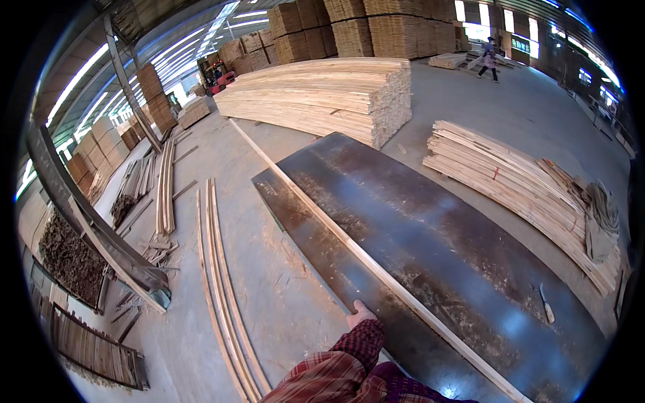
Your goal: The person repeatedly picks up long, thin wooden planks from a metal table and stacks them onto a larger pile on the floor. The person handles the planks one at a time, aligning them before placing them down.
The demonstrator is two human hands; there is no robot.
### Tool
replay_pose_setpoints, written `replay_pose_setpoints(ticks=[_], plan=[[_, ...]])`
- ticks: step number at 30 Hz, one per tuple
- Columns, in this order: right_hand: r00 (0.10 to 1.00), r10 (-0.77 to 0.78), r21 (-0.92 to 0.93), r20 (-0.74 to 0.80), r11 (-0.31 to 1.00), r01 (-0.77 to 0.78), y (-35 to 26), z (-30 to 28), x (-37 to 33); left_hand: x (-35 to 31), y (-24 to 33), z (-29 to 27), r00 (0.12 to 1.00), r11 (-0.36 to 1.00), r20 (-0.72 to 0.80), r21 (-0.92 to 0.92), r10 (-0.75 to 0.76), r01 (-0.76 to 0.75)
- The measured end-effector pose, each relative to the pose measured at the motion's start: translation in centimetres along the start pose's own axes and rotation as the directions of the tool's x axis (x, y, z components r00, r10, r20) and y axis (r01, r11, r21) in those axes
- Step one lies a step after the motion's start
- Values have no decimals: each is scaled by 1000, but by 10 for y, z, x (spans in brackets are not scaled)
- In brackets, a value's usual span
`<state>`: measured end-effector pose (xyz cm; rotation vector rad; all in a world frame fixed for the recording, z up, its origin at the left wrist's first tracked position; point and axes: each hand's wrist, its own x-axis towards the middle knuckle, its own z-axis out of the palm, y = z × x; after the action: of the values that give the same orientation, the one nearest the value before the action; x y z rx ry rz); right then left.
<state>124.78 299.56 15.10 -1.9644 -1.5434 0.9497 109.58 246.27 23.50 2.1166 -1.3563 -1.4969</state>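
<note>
My left hand [361, 314] is at the near left edge of a dark, scuffed sheet-topped table [430, 228]. Its fingers curl at that edge, partly hidden, with the thumb lying along the top. Across the tabletop runs a long, thin wooden strip [384, 272]; its far end sticks out past the table toward a big lumber stack. The hand is beside the strip, apart from it. A small knife-like tool [547, 310] with a pale handle lies on the right part of the top. My right hand is out of view.
Several long strips [220, 289] lie on the floor to the left. Beyond the table stands a big lumber stack [302, 94]; a lower pile [504, 174] lies to the right, with a grey cloth [600, 221] on it. A steel post [80, 201] rises at left. Far off, a person [489, 60] walks.
</note>
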Motion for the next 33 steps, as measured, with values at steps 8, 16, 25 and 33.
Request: replay_pose_setpoints(ticks=[8,16,25,33], plan=[[999,-17,-17,45,1000,17,-18,5,-11,2,-1,2,999,1000,26,7,21,-22],[998,-19,-28,64,999,21,-17,-4,-14,-1,2,-4,999,999,-3,-9,-32,32],[987,151,54,57,987,-155,35,-65,-21,-8,-5,15,991,989,46,79,126,-129],[924,328,125,-196,943,-308,22,-22,-52,-24,17,89,697,833,517,-60,497,-550]])
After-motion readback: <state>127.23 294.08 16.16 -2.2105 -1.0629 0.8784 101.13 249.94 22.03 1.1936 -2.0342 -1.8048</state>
